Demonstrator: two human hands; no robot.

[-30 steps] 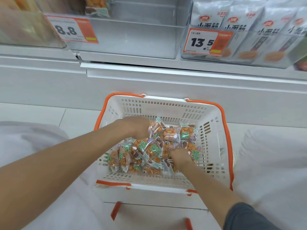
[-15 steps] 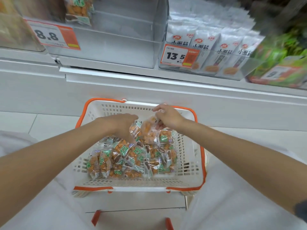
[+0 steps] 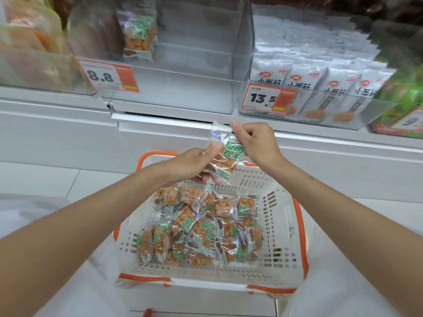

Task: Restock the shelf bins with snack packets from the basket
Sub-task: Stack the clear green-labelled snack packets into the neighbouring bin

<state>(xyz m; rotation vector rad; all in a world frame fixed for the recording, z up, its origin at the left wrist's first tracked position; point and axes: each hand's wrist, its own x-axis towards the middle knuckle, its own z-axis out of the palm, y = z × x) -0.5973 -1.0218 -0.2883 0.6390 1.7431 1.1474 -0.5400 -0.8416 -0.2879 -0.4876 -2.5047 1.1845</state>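
A white basket [image 3: 278, 239] with orange rim sits on the floor below me, holding several clear snack packets [image 3: 199, 229] of orange pieces with green labels. Both hands hold one such packet [image 3: 225, 156] upright above the basket's far rim. My left hand [image 3: 190, 165] grips its lower left side, thumb on the front. My right hand [image 3: 254, 143] pinches its top right edge. The clear shelf bin [image 3: 183, 92] marked 8.8 stands ahead, with one matching packet [image 3: 138, 35] upright at its left.
To the right, a bin [image 3: 320, 115] tagged 13.5 is full of white packets. Green packets [image 3: 402, 99] fill the bin further right, orange ones [image 3: 29, 42] the bin at far left. A white shelf ledge [image 3: 160, 120] juts out under the bins.
Both hands rose from the pile in the basket, lifting one packet up to just below the shelf ledge. The view tilted up towards the bins.
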